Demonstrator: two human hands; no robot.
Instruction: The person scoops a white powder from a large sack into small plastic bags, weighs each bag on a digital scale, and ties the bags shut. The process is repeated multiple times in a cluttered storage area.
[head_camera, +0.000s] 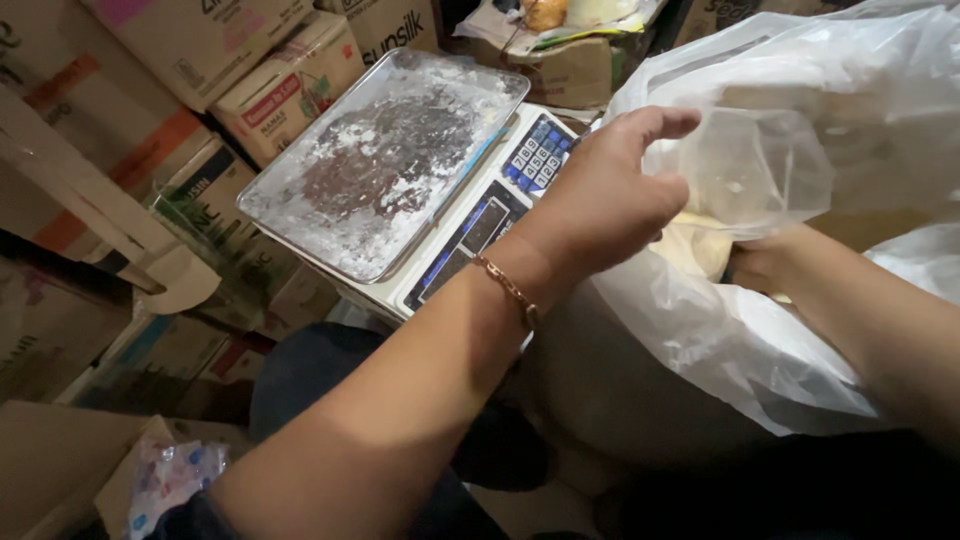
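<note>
Your left hand (610, 195) grips a small clear bag (750, 165) at the big sack's (720, 330) mouth, your right hand (765, 265) reaches inside with its grip hidden, and the floury scale tray (385, 160) sits bare.

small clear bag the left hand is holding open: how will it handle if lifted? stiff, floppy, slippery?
The small clear bag is probably floppy: its film is creased and sags where the left hand pinches it. It looks light, thin and see-through. Its glossy surface suggests it may be slippery, and the right hand is partly hidden inside the big white bag.
</note>
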